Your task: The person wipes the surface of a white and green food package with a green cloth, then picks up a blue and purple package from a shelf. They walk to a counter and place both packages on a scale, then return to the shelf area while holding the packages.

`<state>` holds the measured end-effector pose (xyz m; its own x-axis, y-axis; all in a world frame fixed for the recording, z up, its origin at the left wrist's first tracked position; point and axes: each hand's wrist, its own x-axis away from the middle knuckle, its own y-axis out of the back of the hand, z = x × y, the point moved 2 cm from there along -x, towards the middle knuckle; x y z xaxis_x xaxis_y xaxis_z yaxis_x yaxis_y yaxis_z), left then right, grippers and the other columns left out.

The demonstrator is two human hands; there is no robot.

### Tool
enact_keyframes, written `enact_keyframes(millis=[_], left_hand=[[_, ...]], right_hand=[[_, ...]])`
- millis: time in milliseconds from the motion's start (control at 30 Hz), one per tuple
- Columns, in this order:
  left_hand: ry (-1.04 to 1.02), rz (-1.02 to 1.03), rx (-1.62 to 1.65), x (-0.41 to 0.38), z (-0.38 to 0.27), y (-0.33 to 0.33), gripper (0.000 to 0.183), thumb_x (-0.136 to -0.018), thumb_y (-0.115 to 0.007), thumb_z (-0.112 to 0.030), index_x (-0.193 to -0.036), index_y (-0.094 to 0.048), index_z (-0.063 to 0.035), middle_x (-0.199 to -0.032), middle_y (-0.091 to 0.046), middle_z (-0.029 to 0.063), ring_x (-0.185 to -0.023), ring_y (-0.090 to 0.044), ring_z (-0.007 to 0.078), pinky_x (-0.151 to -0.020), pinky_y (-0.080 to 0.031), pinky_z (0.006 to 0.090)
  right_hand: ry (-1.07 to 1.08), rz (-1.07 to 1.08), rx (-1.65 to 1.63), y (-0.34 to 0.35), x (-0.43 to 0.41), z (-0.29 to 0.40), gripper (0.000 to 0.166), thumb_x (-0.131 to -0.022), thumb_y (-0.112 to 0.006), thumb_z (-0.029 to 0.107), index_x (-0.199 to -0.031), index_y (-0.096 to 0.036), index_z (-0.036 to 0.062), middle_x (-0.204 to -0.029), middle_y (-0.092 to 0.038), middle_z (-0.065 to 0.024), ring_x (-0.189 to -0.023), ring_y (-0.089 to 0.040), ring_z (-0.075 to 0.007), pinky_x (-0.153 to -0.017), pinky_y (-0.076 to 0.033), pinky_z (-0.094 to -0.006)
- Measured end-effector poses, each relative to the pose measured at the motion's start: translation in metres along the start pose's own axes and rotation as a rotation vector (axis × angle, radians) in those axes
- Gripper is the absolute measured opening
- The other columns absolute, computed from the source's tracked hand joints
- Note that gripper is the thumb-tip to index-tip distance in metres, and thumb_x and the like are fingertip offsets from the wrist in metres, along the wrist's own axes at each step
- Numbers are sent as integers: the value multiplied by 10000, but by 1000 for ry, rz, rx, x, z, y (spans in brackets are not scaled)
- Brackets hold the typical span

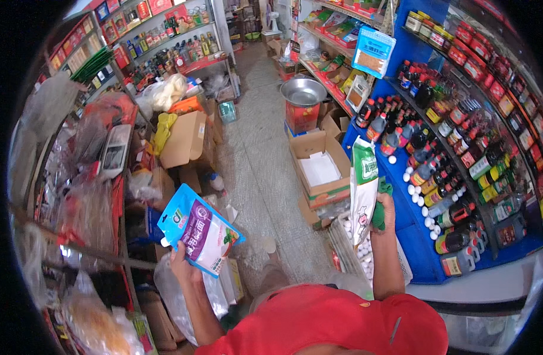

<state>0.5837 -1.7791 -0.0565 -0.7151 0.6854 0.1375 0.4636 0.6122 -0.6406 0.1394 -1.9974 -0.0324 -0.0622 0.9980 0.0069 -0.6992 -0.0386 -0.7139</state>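
My left hand grips the lower left edge of a blue and purple plastic pouch of white powder. Its printed front, bearing writing, faces up and the pouch is tilted. Over on the right, my right hand holds a green cloth together with a white and green printed bag. The bag stands nearly upright, seen partly edge-on. Beside this hand is a blue shelf carrying sauce bottles and several loose white eggs. More eggs lie in a tray below my right forearm.
An open cardboard box sits on the floor ahead, with a metal basin on a red carton behind it. To the left are a cardboard carton, a scale and plastic bags. A concrete aisle runs between the shelves.
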Motion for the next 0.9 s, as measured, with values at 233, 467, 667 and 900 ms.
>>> enact_keyframes(millis=[233,467,667,900], left_hand=[[74,110,-30,-203,27,-115,328,-906,-535,-96,-1197,-476,44,-1169,-576,164,-1014,-598,263,-914,-466,415],[162,234,-24,-388,58,-225,349,-911,-531,-115,-1211,-457,49,-1154,-579,165,-1011,-598,272,-912,-472,426],[271,341,-65,-536,130,-331,384,-905,-544,-119,-1242,-437,31,-1167,-573,165,-1020,-598,267,-918,-475,425],[309,513,-87,-699,193,-479,343,-914,-518,-106,-1230,-460,14,-1173,-575,152,-1040,-588,266,-931,-464,425]], right_hand=[[70,-3,-63,-58,-173,-21,400,-776,-577,188,-1128,-532,3,-932,-657,-141,-764,-665,-262,-662,-570,-373],[157,-133,-73,-88,-303,-36,380,-775,-572,127,-1129,-534,-5,-971,-651,-131,-824,-655,-243,-743,-542,-355],[228,-173,9,-94,-438,-56,429,-755,-590,103,-1157,-497,-16,-993,-637,-132,-824,-655,-232,-742,-545,-331],[264,-235,-67,-110,-606,-71,416,-723,-588,72,-1119,-496,-18,-1001,-617,-103,-849,-640,-222,-785,-529,-342]])
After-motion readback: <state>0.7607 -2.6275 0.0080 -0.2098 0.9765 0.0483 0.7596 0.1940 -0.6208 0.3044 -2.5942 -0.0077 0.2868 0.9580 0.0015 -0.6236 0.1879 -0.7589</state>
